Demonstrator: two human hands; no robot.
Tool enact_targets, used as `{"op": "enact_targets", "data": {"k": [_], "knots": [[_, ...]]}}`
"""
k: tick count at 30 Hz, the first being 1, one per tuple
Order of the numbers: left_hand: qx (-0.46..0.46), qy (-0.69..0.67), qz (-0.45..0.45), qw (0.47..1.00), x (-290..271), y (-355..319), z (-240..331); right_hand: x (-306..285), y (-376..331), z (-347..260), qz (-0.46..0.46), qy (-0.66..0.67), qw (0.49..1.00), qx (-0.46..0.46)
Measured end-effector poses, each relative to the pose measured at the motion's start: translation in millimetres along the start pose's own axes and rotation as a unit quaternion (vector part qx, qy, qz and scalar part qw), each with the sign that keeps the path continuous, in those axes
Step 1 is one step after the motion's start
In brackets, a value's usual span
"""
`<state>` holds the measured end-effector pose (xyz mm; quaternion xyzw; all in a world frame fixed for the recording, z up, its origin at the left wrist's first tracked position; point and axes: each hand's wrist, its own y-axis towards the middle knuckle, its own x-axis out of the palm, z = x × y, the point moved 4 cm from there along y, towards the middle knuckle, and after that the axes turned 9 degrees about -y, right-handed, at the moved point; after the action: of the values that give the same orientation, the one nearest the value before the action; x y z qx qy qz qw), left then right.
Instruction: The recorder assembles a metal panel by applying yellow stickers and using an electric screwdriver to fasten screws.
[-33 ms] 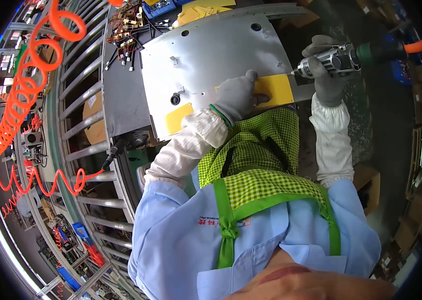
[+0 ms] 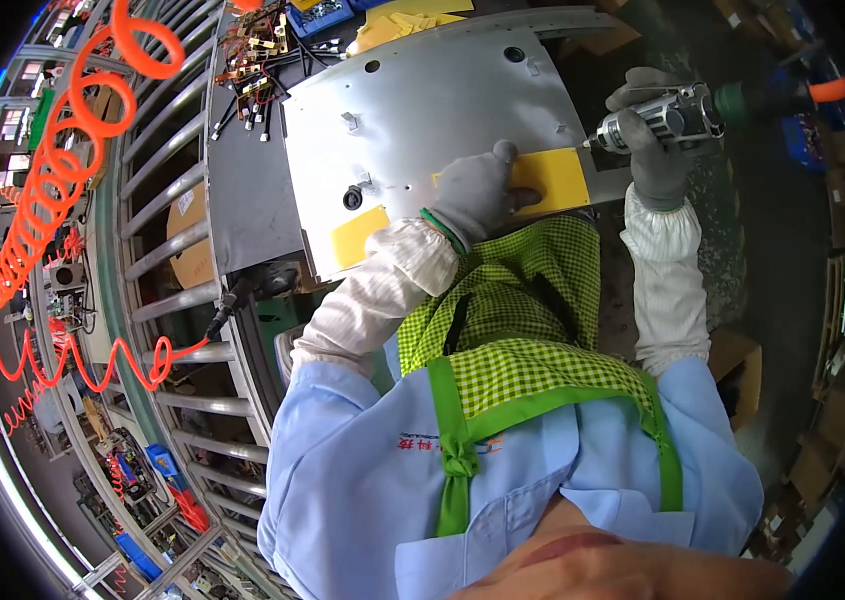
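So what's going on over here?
Someone's gray-gloved left hand rests on a yellow piece along the near edge of a pale metal panel. Their right hand grips a silver handheld tool, its tip close to that piece's far right corner; whether it touches anything, I can't tell. A second yellow piece lies at the panel's near left corner, and bundled wires lie past its far left corner.
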<state>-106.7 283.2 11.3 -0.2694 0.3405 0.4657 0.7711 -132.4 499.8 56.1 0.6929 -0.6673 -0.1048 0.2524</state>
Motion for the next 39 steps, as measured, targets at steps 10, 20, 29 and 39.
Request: {"op": "enact_targets", "data": {"k": [10, 20, 29, 39], "knots": [[-0.015, -0.006, -0.002, 1.000, 1, 4, -3, 6, 16, -7, 0.031, -0.036, 0.998, -0.035], [-0.001, -0.011, -0.008, 1.000, 2, 4, -8, 22, 21, -13, 0.017, -0.192, 0.979, -0.068], [0.040, -0.135, 0.043, 0.989, -78, 0, -79, 21, 27, -11, 0.035, -0.193, 0.979, -0.053], [0.006, -0.109, -0.114, 0.987, -62, -28, -87, 17, 28, -13, 0.056, -0.246, 0.966, -0.057]]}}
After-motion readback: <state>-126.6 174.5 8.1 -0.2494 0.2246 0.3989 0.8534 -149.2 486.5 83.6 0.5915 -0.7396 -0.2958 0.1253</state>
